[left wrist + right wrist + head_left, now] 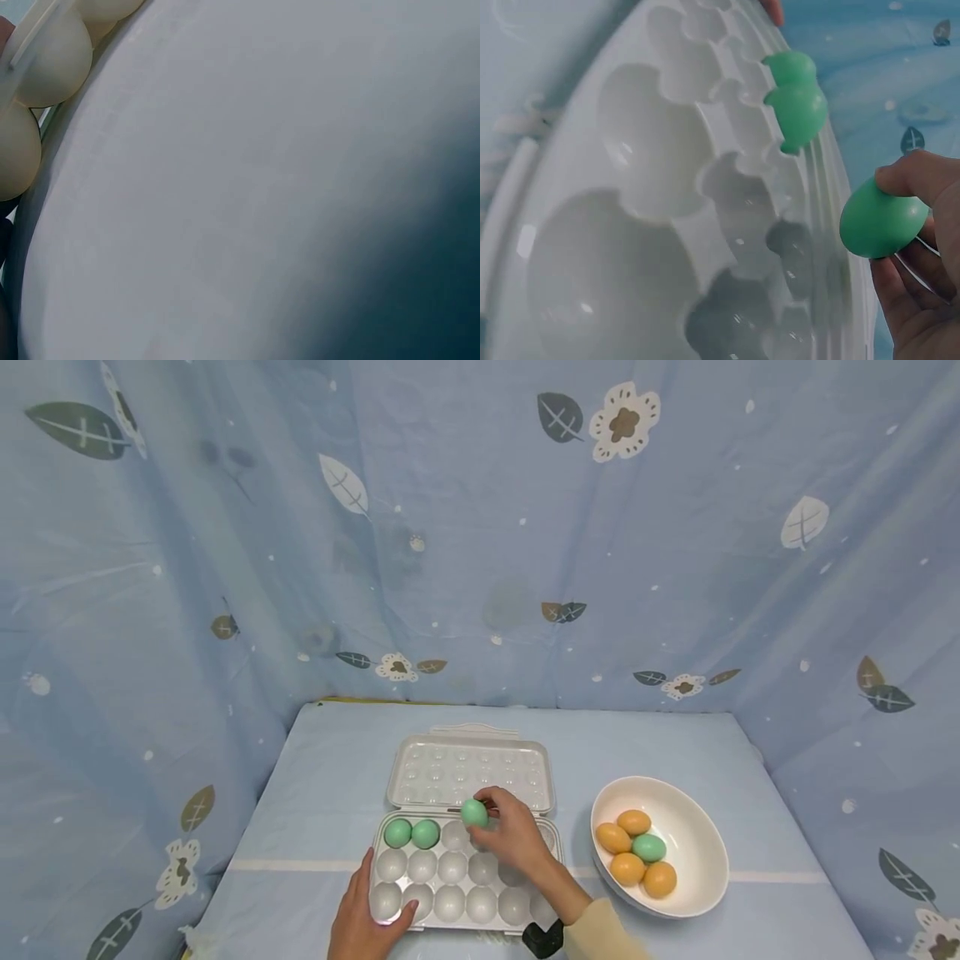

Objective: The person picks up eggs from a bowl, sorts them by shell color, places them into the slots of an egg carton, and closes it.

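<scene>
A pale plastic egg carton [480,927] lies with its lid [471,768] folded back. Two green eggs [412,833] sit in the left end of its far row. My right hand [517,835] pinches another green egg [881,221] between thumb and fingertips, over the far row near the hinge. At the carton's front left corner my left hand [370,906] holds on, its thumb over the front edge and its fingers along the left side. From the left wrist, the undersides of the cups [56,64] show, while most of that hand is out of frame.
A white bowl [701,860] stands right of the carton, with several orange eggs [627,868] and one green egg [648,847] in it. Pale blue cloth [322,777] covers the table. A patterned curtain [480,568] hangs behind and at both sides.
</scene>
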Motion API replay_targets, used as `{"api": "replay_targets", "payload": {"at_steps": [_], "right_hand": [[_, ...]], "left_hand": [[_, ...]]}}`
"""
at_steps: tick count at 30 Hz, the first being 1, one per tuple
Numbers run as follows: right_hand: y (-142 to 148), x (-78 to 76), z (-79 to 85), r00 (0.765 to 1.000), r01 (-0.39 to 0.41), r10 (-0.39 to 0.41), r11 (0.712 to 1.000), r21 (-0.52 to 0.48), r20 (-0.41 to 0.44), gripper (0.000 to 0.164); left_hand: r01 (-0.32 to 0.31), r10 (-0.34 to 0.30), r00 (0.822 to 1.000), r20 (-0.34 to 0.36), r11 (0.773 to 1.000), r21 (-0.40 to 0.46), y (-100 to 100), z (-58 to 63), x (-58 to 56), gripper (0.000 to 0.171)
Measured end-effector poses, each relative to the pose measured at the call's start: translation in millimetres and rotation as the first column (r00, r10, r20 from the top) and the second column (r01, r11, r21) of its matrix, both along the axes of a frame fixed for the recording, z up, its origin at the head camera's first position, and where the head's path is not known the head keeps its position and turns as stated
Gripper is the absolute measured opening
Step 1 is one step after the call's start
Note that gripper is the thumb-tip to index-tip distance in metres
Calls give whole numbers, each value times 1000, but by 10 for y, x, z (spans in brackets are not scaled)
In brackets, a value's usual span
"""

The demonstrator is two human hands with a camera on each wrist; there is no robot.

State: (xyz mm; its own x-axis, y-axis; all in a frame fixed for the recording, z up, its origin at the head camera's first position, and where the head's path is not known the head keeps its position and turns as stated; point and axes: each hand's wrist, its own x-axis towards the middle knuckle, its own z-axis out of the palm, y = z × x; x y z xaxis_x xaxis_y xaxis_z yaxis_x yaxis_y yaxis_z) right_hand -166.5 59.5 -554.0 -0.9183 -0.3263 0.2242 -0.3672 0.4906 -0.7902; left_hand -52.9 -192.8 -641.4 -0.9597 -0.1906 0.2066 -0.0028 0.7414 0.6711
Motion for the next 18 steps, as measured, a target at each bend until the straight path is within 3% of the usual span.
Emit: {"api": "replay_targets", "payload": {"at_steps": [8, 18], "right_hand": [[-196, 69, -104, 999, -25, 27, 999, 41, -38, 43], [-316, 129, -237, 997, 28, -19, 993, 116, -74, 44]], "left_hand": [[-1, 1, 1000, 24, 1000, -2, -14, -28, -8, 113], [-3, 3, 999, 37, 1000, 8, -10, -24, -7, 113]]}}
